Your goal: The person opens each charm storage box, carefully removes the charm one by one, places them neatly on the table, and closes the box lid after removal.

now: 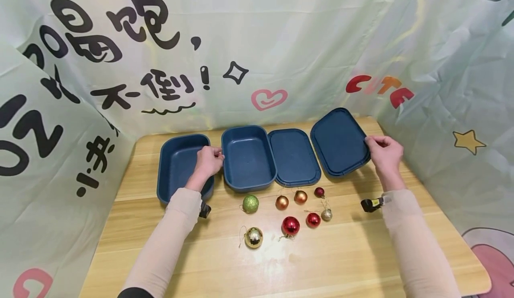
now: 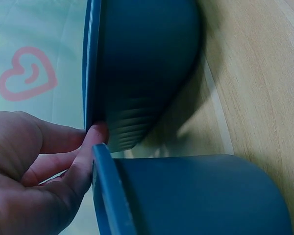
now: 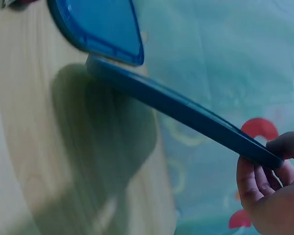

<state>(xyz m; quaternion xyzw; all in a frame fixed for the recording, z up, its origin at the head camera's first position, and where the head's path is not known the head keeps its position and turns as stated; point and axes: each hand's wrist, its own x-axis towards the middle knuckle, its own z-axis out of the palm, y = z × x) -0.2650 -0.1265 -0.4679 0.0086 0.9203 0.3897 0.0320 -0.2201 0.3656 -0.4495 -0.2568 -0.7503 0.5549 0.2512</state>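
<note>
Two open blue plastic boxes stand on the table: a left box and a second box to its right. My left hand reaches over the left box and pinches the second box's rim between thumb and finger. One blue lid lies flat beside the second box. Farther right, my right hand grips another blue lid by its right edge. That lid tilts, its gripped edge raised off the table and its shadow below.
Several baubles lie in front of the boxes and lids, among them a green bauble, a gold bauble and a red bauble. A printed cloth hangs behind the wooden table and along both sides.
</note>
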